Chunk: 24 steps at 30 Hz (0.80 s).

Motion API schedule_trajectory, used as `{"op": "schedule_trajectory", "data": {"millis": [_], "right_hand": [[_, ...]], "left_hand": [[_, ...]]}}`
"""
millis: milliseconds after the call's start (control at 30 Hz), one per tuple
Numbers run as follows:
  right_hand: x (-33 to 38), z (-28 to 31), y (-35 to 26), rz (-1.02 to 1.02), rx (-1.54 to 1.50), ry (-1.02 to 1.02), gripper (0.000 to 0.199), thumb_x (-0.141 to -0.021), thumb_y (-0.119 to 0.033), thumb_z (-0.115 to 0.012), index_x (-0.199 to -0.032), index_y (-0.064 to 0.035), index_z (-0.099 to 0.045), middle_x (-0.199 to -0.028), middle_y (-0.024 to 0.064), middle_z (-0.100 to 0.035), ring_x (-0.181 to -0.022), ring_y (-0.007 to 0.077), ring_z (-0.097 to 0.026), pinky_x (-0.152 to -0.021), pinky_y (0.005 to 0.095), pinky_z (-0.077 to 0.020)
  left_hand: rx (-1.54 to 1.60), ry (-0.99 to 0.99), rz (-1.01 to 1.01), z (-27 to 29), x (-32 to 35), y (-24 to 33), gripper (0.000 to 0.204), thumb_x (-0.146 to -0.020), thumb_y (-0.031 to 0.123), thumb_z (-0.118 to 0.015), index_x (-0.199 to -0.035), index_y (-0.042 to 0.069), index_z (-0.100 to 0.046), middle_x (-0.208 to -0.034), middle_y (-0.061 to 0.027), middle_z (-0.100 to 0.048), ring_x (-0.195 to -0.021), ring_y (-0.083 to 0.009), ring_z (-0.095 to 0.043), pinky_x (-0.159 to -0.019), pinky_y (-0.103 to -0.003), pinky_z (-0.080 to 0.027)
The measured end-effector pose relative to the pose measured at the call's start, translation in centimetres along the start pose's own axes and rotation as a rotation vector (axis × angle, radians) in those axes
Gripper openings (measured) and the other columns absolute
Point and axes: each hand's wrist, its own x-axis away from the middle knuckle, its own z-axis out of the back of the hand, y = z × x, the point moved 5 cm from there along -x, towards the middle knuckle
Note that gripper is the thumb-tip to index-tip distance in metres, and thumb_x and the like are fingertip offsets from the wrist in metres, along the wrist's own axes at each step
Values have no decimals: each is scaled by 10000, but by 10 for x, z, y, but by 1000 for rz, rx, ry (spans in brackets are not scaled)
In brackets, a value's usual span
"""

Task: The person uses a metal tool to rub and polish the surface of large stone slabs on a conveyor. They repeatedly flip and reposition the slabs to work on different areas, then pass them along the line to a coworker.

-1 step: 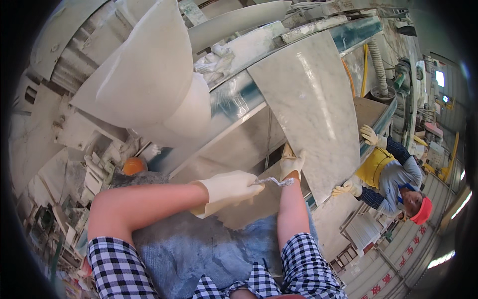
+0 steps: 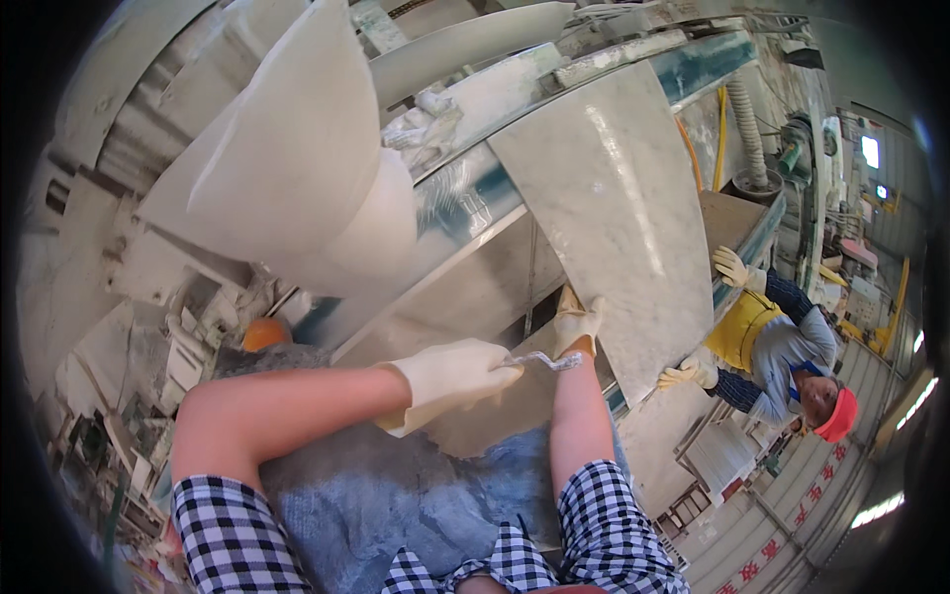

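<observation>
The left arm (image 2: 213, 421) bends sharply at the elbow, its bare forearm (image 2: 322, 404) running nearly level across the front of the body. The gloved left hand (image 2: 457, 374) is curled closed, just left of the right forearm (image 2: 581, 416), which reaches almost straight forward. The gloved right hand (image 2: 577, 323) lies farther out; its finger pose is hard to make out.

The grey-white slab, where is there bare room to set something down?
The slab looks bare across its broad middle and far end, between your right hand at the near left edge and the co-worker's gloved hands along the right. It's crowded at the near end, among those hands, and left of the slab around large white curved pieces.
</observation>
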Motion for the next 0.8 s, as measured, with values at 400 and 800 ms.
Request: {"op": "schedule_trajectory", "data": {"millis": [400,800], "right_hand": [[40,-30,11,148,52,41,469,-1080,-326,-450,-1351,56,-478,-1370,198,-559,-1249,349,-569,-1109,460,-482],[18,-16,9,188,-88,65,416,-1063,-241,-518,-1305,94,-473,-1306,233,-589,-1177,362,-627,-990,487,-590]], "left_hand": [[450,712,0,67,-173,-21,354,-933,319,-671,-1145,43,-605,-962,-100,-629,-594,-138,-542,-533,-307,-435],[747,746,-96,53,-231,-9,397,-983,371,-600,-1113,-4,-601,-707,-65,-586,-583,-158,-537,-576,-323,-404]]}}
